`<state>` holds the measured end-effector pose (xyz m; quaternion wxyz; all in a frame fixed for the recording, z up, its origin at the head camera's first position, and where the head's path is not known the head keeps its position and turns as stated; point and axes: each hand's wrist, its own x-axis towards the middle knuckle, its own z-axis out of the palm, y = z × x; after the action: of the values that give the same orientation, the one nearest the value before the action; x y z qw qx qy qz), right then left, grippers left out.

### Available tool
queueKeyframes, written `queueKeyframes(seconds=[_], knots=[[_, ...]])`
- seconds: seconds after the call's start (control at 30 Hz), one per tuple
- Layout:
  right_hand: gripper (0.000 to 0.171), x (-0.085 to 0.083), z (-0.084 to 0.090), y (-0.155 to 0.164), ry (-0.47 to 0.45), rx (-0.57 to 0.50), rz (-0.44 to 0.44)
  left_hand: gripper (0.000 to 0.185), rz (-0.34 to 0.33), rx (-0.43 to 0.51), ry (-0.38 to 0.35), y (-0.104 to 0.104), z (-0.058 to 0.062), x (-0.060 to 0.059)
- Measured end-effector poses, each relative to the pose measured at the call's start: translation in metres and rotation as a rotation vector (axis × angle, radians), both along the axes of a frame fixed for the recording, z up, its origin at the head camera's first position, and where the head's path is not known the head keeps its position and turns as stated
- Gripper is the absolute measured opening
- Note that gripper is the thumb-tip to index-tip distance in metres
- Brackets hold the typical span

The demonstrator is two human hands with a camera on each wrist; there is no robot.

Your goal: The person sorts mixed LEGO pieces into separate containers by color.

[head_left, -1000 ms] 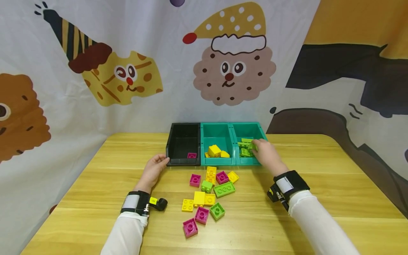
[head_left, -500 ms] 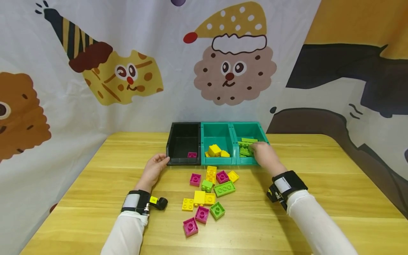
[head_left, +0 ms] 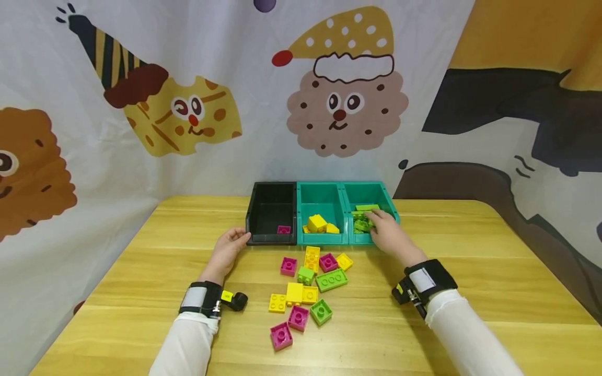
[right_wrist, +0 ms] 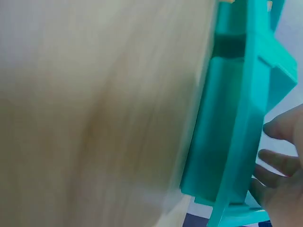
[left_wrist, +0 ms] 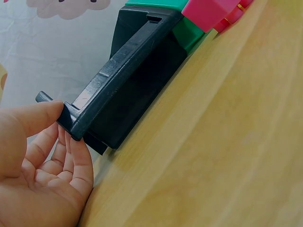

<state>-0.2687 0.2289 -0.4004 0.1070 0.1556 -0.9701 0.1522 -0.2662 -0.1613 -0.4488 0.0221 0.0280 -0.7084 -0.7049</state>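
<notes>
My left hand holds the front left corner of the black bin. In the left wrist view the thumb lies on top of the corner of the black bin and the fingers sit under its lip. A pink brick lies inside. My right hand hovers at the front rim of the right teal bin, beside the green bricks, holding nothing. In the right wrist view its loose fingers are empty next to the teal bin.
The middle teal bin holds yellow bricks. Several loose pink, yellow and green bricks lie on the wooden table between my forearms. A cartoon cloth backdrop hangs right behind the bins.
My right hand has drawn back a little toward me, from over the green bricks to the bin's front rim. The left hand has stayed on the black bin.
</notes>
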Motion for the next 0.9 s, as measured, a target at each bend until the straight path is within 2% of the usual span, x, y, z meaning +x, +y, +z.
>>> queueKeyframes(seconds=[0.17, 0.33, 0.63, 0.9], knots=[[0.031, 0.010, -0.001, -0.001, 0.109, -0.182, 0.036, 0.020, 0.000, -0.007, -0.004, 0.000, 0.000, 0.001], [0.021, 0.022, -0.001, -0.003, 0.160, -0.280, 0.047, 0.021, 0.001, -0.013, -0.007, 0.000, 0.000, 0.001], [0.013, 0.045, -0.007, -0.007, 0.178, -0.324, 0.095, 0.022, 0.001, -0.015, -0.004, 0.000, 0.001, 0.000], [0.010, 0.053, -0.018, -0.016, 0.195, -0.348, 0.131, 0.019, 0.004, -0.009, 0.007, 0.000, -0.002, -0.001]])
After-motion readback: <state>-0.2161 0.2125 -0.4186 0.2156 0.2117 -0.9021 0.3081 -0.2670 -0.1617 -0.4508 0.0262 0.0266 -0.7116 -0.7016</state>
